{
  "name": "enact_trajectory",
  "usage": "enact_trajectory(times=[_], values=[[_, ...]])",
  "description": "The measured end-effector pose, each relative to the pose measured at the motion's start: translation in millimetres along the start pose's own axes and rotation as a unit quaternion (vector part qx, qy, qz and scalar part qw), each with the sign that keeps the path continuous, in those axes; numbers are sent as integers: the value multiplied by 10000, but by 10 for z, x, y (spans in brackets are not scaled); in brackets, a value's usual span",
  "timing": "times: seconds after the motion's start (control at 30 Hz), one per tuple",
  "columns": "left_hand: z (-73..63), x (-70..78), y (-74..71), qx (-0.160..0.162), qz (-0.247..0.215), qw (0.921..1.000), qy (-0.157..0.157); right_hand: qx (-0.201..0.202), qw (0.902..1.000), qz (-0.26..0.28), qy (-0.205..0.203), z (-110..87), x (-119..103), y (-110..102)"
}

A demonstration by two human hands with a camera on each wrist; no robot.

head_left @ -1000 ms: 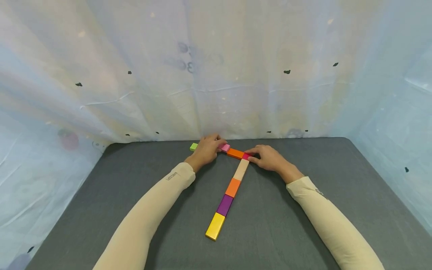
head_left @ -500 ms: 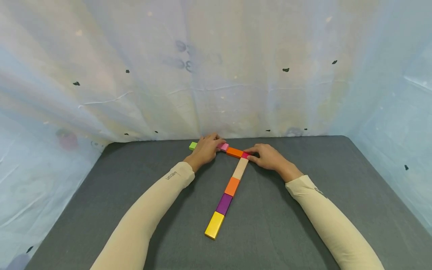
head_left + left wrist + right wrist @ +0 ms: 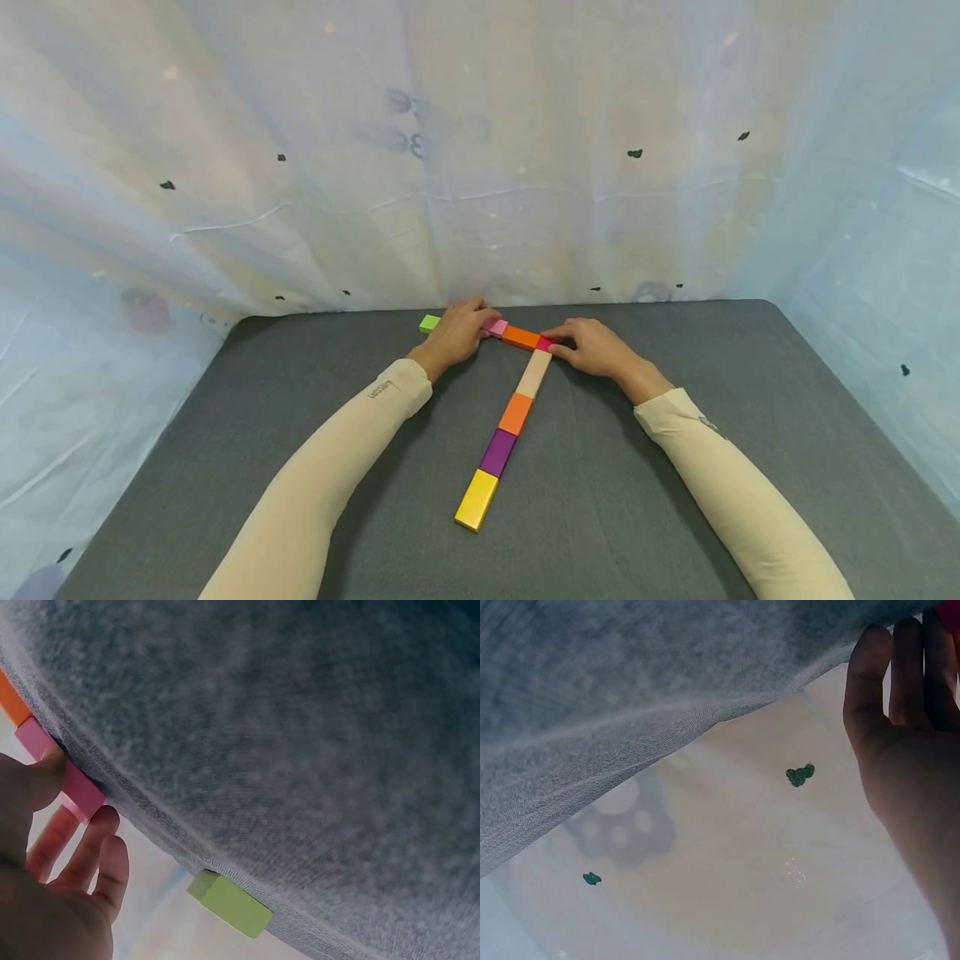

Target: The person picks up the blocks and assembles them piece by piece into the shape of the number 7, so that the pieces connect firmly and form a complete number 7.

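My left hand (image 3: 457,333) pinches a pink block (image 3: 82,793) near the table's far edge, the thumb on one side and fingers on the other. Part of that block is covered by the hand in the head view. My right hand (image 3: 596,350) holds a small crimson block (image 3: 545,343) at the corner of the row, between thumb and fingers. An orange block (image 3: 521,337) lies between the pink and crimson ones. From the corner, a beige block (image 3: 534,373), a second orange block (image 3: 515,414), a purple block (image 3: 498,453) and a yellow block (image 3: 476,501) run toward me.
A light green block (image 3: 236,906) lies apart from the pink one, left of my left hand. All the blocks lie on a dark grey table (image 3: 637,508). Pale plastic sheeting (image 3: 525,150) hangs behind the far edge and at both sides.
Both hands stay on the same blocks, and the row keeps its shape. Only the head view has shifted very slightly.
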State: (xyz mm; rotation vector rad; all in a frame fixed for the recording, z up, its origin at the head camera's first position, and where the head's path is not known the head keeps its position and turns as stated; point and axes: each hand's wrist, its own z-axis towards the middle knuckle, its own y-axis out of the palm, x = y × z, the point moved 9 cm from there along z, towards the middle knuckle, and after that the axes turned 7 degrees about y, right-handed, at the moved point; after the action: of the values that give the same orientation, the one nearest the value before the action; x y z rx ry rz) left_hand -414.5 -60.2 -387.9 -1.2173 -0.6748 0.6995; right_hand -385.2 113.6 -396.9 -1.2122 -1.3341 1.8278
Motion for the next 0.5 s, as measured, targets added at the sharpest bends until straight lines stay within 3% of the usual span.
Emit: enact_trajectory(times=[0.5], values=[[37, -2, 24, -173, 17, 9997, 195, -11, 10000, 41, -60, -4, -21, -23]])
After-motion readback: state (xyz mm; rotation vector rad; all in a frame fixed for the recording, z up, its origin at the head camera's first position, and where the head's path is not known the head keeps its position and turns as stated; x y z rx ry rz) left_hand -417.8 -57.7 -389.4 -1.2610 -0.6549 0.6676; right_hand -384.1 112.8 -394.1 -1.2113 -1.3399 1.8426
